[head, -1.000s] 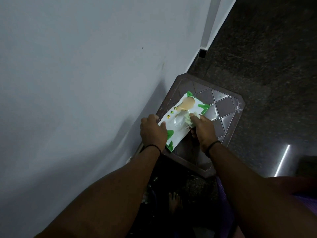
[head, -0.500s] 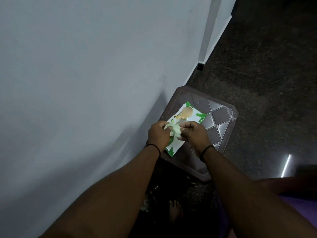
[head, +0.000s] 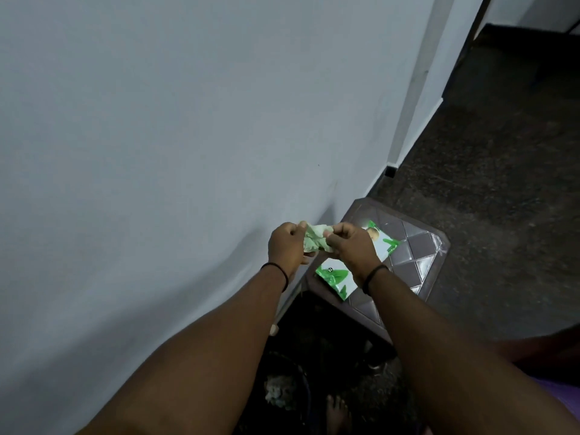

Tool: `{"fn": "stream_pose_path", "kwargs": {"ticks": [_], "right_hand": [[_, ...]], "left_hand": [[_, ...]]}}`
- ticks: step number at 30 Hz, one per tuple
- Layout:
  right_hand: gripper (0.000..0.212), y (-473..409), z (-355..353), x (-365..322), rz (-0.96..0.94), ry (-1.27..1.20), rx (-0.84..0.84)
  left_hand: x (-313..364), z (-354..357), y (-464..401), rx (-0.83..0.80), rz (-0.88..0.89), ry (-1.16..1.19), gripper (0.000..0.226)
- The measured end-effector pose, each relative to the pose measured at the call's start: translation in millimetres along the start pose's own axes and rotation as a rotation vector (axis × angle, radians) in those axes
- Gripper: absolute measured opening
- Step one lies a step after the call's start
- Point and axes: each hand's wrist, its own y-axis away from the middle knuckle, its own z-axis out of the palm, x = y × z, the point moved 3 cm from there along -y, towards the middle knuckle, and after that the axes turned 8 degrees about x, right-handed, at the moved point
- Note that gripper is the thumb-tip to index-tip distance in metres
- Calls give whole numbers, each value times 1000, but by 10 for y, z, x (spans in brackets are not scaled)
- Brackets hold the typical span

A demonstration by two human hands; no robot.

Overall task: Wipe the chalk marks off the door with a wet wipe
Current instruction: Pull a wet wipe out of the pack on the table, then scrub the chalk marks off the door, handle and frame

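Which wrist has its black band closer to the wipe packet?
The band on the right wrist: it appears just above the wipe packet on the stool, while the left band is beside the wall.

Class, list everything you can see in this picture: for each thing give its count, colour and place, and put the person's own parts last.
wet wipe: one, pale green, crumpled, pinched between both hands
wipes pack: one, white with green leaves, lying on the stool
stool: one, dark brown, diamond-patterned top, beside the white surface
white surface: one, pale grey-white, fills the left
floor: dark, speckled, on the right
left hand: one, black wristband, grips the wipe's left end
right hand: one, black wristband, pinches the wipe's right end
foot: one, bare, bottom edge
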Motion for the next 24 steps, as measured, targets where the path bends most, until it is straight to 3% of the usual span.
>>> {"fn": "stream_pose_path", "kwargs": {"ticks": [3,7,13,17,24], "right_hand": [[22,326,183,-337,-88,11,-23],[39,934,579,-797,-191,9,-61],[9,1961,1243,-1382,-356,-56,-155],[27,2670,1639,-1687,-496,-51,-216],[21,3826,2219,-2064,-572,-201,-419]], "left_hand": [[252,-353,259,-2,57,81,15],[619,-1014,736,24,166,202,34],[942,-2090,1480,143,238,449,16],[1088,-2805,1960,273,359,546,12],[1216,-3863,2806,490,521,709,26]]}}
